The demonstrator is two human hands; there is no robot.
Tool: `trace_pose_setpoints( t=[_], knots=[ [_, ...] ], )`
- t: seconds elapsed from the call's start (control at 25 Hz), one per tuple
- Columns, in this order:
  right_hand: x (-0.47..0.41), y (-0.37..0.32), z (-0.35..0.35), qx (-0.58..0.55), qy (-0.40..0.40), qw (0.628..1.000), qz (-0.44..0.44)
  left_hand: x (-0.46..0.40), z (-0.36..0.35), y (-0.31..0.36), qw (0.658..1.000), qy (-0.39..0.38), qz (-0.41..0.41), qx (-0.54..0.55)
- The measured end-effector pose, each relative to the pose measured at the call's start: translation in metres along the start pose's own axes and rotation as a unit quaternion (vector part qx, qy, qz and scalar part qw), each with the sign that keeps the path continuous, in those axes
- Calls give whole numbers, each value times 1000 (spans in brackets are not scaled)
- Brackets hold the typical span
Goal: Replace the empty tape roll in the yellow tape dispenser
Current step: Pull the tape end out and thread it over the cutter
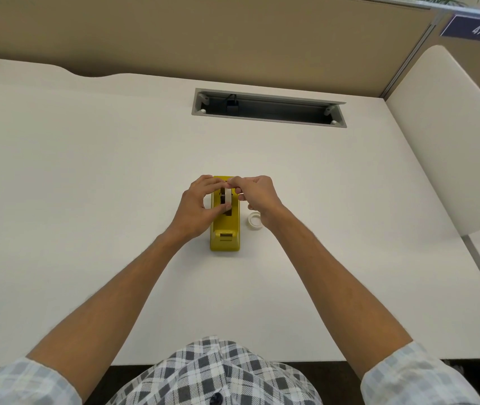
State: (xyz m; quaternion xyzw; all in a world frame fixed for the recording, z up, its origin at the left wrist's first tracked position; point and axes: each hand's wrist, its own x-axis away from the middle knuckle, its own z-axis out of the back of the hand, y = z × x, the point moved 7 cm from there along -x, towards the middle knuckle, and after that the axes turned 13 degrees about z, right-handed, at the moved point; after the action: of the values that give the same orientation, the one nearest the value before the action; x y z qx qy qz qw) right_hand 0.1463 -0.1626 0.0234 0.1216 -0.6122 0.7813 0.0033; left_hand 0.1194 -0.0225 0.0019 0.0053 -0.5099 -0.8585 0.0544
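The yellow tape dispenser stands near the middle of the white desk, its long axis running away from the person and its cutter end nearest the body. A white tape roll sits on edge in the dispenser's well, with a dark hub showing on its left side. No brand or lettering can be read on the dispenser or the roll.

The left hand curls around the roll from the left, thumb at the near rim and fingers over the far side. The right hand reaches in from the right, its thumb and forefinger pinched together at the top far edge of the roll; whether they hold the tape's loose end cannot be told. Both forearms are bare, with plaid sleeves rolled up at the elbows.

Just right of the dispenser, partly under the right wrist, a second small whitish ring lies flat on the desk.

Farther back, an open cable trough is set into the desk, with a dark plug inside. Beyond it rises a tan partition, and at top right a dark blue plate reads "475".
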Motion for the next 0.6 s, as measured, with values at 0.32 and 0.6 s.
trace_pose_setpoints(
  t=[0.32, 0.6],
  knots=[
    [2, 8, 0, 11, 8, 1000, -19, -2, 1, -5, 998, -8, 50, -25],
    [1, 11, 0, 5, 15, 1000, -18, -1, 1, -3, 999, -1, 47, -8]
  ],
)
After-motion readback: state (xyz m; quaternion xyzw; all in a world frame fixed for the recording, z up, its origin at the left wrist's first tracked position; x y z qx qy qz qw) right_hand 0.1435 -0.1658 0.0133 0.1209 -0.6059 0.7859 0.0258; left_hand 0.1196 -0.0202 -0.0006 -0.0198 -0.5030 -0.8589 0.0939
